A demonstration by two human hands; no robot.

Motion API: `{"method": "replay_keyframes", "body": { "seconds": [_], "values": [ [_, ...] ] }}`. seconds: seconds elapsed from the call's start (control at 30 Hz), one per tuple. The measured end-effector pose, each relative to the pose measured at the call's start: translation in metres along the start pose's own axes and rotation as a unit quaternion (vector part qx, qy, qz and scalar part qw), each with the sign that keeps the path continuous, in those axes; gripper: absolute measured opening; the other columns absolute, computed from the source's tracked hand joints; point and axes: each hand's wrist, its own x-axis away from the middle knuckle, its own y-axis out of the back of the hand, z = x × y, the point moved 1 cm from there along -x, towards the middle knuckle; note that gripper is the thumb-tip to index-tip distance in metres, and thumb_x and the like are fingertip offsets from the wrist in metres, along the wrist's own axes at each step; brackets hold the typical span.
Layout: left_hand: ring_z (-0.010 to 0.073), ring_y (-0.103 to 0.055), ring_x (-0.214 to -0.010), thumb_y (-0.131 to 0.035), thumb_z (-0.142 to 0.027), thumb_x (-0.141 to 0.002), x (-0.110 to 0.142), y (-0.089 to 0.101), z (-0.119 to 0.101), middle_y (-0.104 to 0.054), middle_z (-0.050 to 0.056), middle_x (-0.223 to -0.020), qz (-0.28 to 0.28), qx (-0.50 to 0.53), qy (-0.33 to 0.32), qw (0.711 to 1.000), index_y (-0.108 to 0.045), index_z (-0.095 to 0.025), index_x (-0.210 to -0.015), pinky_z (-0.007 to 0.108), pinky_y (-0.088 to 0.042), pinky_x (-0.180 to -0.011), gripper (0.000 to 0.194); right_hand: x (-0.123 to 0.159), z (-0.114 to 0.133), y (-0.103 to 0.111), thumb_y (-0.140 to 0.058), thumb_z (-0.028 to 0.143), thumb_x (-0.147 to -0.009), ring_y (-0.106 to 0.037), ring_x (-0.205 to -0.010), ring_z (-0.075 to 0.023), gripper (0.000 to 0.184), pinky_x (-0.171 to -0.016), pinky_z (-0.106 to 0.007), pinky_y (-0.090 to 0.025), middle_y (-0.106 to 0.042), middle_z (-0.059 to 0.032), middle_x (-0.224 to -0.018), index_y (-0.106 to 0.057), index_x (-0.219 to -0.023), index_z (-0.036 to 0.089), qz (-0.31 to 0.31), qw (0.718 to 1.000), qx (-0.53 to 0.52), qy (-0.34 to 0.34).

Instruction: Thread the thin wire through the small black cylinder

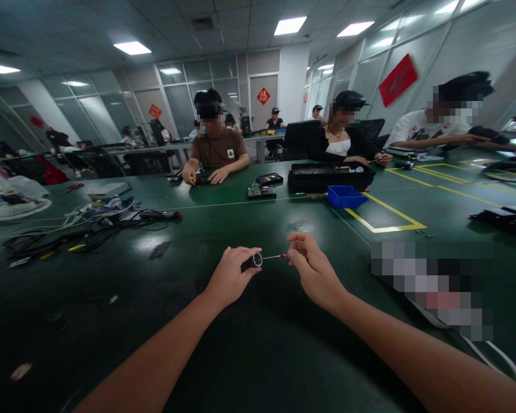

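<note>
My left hand (pixel 231 276) is closed around a small black cylinder (pixel 252 261) with a shiny round end that faces right. My right hand (pixel 312 267) pinches a thin screwdriver (pixel 277 256) with a red handle, and its metal tip points at the cylinder's end. Both hands hover above the dark green table (pixel 241 355), close together at its middle.
A tangle of cables (pixel 77 229) lies at the left. A blue bin (pixel 346 196), a black case (pixel 327 175) and circuit boards (pixel 262 189) sit further back. Yellow tape lines (pixel 387 226) mark the table at the right. Several people sit along the far side.
</note>
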Motion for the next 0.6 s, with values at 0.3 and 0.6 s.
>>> {"method": "replay_keyframes", "body": {
  "seconds": [0.3,0.6],
  "values": [
    [0.0250,-0.057,-0.119,-0.066,-0.026,-0.090,-0.001,0.002,-0.007,-0.066,0.004,-0.125,-0.013,0.013,0.021,1.000,-0.060,-0.030,-0.131,0.056,-0.029,-0.117,0.041,-0.009,-0.007,-0.003,-0.063,0.043,-0.090,-0.065,-0.084,-0.0214,0.023,-0.082,-0.039,-0.052,-0.069,-0.0052,-0.090,-0.062,-0.098,0.022,-0.059,0.987,-0.134,-0.062],
    [0.0235,-0.055,-0.121,-0.062,-0.019,-0.092,-0.007,0.007,0.008,-0.064,0.001,-0.127,-0.010,-0.027,0.001,1.000,-0.061,-0.034,-0.129,0.060,-0.021,-0.118,0.040,-0.020,-0.026,0.001,-0.064,0.047,-0.090,-0.062,-0.070,-0.0168,0.027,-0.072,-0.034,-0.054,-0.065,-0.0016,-0.077,-0.063,-0.086,0.021,-0.060,0.957,-0.256,-0.119]
  ]
}}
